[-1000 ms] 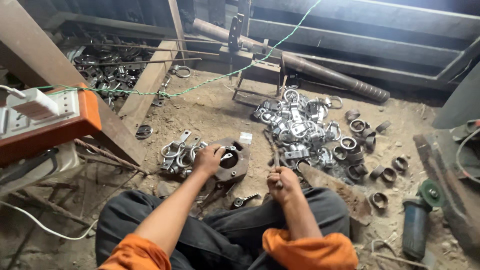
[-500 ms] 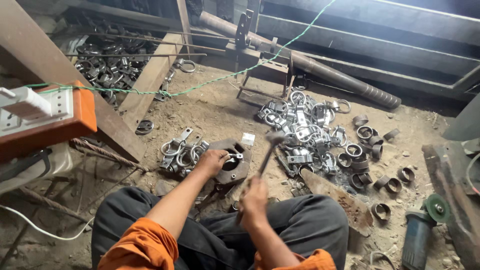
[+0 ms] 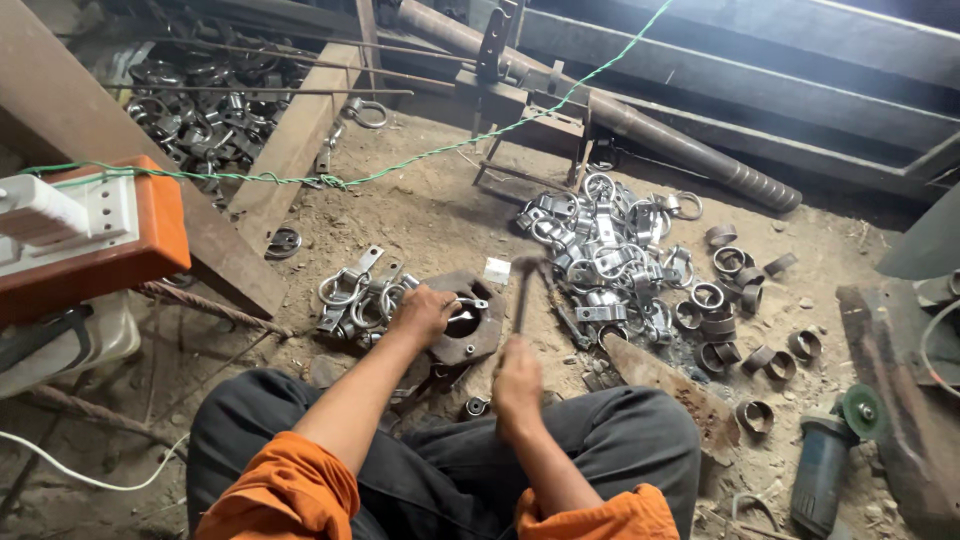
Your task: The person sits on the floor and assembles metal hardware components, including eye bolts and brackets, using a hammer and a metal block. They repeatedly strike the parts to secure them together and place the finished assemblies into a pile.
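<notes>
I sit on a dirt floor in orange sleeves and dark trousers. My left hand (image 3: pixel 422 312) rests on a metal ring piece lying on a thick rusty steel plate (image 3: pixel 478 335) with a round hole. My right hand (image 3: pixel 518 380) grips the handle of a hammer (image 3: pixel 525 285), whose head is raised just right of the plate. A small pile of finished shiny clamps (image 3: pixel 352 292) lies left of the plate.
A large heap of shiny ring clamps (image 3: pixel 600 250) and short dark pipe rings (image 3: pixel 725 320) lies to the right. An angle grinder (image 3: pixel 830 455) lies at the lower right. An orange-and-white socket box (image 3: pixel 95 225) sits left, with a green wire (image 3: pixel 400 165) and long steel bars (image 3: pixel 650 130) behind.
My right hand has picked up the hammer and swung it in from the right to just beside the plate. The left hand stays on the ring piece.
</notes>
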